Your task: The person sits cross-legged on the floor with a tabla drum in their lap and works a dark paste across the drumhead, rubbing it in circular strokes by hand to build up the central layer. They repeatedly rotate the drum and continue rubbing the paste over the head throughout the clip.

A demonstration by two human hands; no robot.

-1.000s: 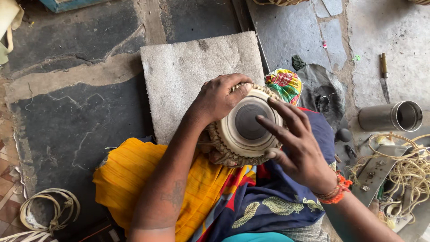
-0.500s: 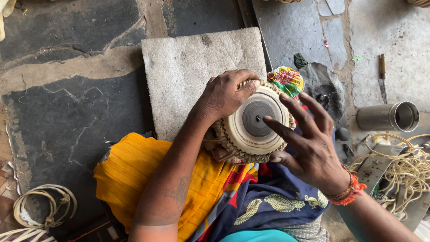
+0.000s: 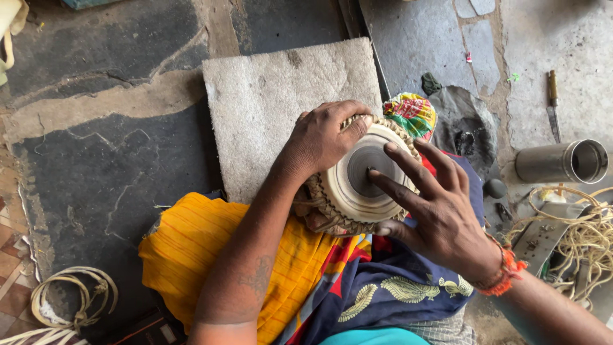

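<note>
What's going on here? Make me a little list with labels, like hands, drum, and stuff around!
left hand: grips the rim of the small drum
right hand: fingers spread, index fingertip on the drum's dark centre patch
drum: rests on the lap, braided lacing round its edge
under it: yellow cloth
floor: grey stone slab
right side: metal cylinder, cord bundle, knife

Both forearms are bare, with no sleeves in view. The left hand [image 3: 325, 137] wears no ring or band. The right hand [image 3: 440, 220] has an orange thread bracelet [image 3: 504, 271] tied around its wrist. A faint dark marking [image 3: 255, 281] shows on the left forearm. Over the lap lies draped cloth [image 3: 287, 275], yellow-orange on the left, dark blue with pale leaf patterns on the right, with red and teal patches.
</note>
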